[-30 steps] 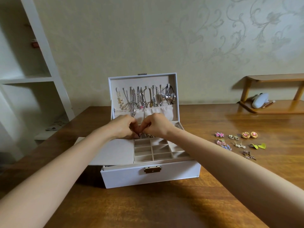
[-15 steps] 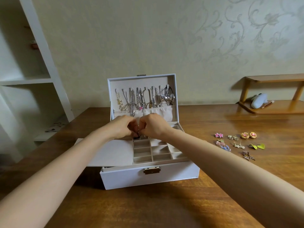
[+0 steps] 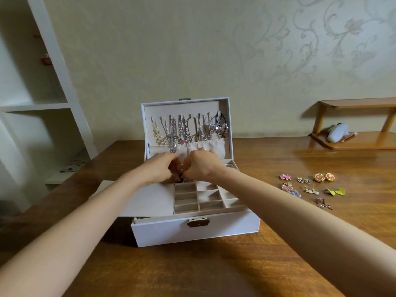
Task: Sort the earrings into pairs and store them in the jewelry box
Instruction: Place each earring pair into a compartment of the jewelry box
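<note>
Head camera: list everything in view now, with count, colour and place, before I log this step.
Brown wooden table: one, fills the foreground.
White jewelry box: one, table centre, lid up, beige tray compartments showing.
Hanging chains: several, silver and gold, inside the lid.
Loose earrings: about seven small groups, right of the box; among them pink star earrings, two; gold round earrings, two; yellow-green earrings, two.
Wooden shelf: one, brown, far right, with a white object on it.
White shelving unit: one, left.
Small dark item: one, between the fingertips over the box.
Left hand, right hand: both curled, pinching the item.
</note>
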The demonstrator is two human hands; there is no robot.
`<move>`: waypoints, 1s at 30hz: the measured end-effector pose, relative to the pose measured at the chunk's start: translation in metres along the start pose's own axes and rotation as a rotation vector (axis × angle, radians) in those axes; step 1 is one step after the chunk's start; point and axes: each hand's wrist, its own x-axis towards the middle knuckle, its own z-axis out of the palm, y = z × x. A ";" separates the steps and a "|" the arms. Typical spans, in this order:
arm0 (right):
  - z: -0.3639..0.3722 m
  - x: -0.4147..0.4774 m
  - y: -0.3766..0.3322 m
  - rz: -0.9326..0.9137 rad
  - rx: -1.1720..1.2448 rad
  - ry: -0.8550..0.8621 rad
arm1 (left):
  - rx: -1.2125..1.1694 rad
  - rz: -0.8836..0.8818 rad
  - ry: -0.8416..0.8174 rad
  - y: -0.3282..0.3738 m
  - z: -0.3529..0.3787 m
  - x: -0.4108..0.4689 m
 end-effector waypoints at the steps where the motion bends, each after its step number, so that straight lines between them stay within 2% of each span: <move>1: 0.001 -0.001 0.000 -0.003 -0.002 0.004 | 0.027 0.004 0.005 0.001 0.001 0.000; 9: 0.001 -0.003 0.003 -0.025 0.014 0.023 | 0.052 0.027 -0.003 0.002 -0.005 0.002; 12: 0.000 -0.003 0.004 -0.010 0.029 0.020 | 0.051 0.021 0.065 0.003 -0.004 0.002; 17: -0.014 0.001 0.012 0.054 0.173 0.112 | 0.156 -0.021 0.170 0.004 -0.001 0.000; 22: -0.011 0.004 0.018 0.030 0.135 0.037 | 0.193 -0.014 0.166 0.009 0.001 0.000; 30: -0.002 0.009 0.012 -0.016 0.059 0.026 | 0.276 -0.021 0.148 0.014 0.003 -0.003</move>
